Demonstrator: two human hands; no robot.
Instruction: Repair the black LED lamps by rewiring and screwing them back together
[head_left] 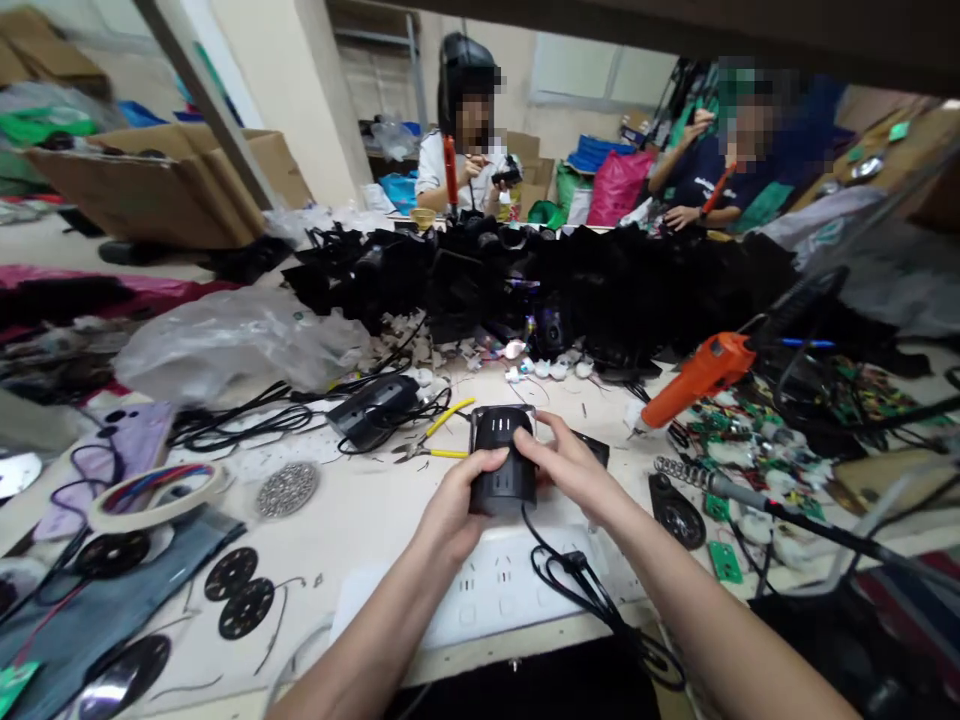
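A black, rounded device housing [504, 480] with rows of short slots is held in front of me above the workbench. Its kind cannot be made out for certain. My left hand [459, 498] grips its left side, thumb on the front face. On the right side my right hand [564, 462] is closed around it, its thumb pressed on the slotted face. A black power cord [574, 575] hangs from the housing and coils over a white power strip [480, 590] below. Yellow-handled cutters [442, 432] lie just behind my left hand.
An orange electric screwdriver [697, 380] and a soldering iron [750, 497] are on the right, by scattered circuit boards [724, 562]. Black parts [465, 285] pile up across the back. Left are a tape roll [161, 495] and a round metal mesh [287, 489]. Two people sit opposite.
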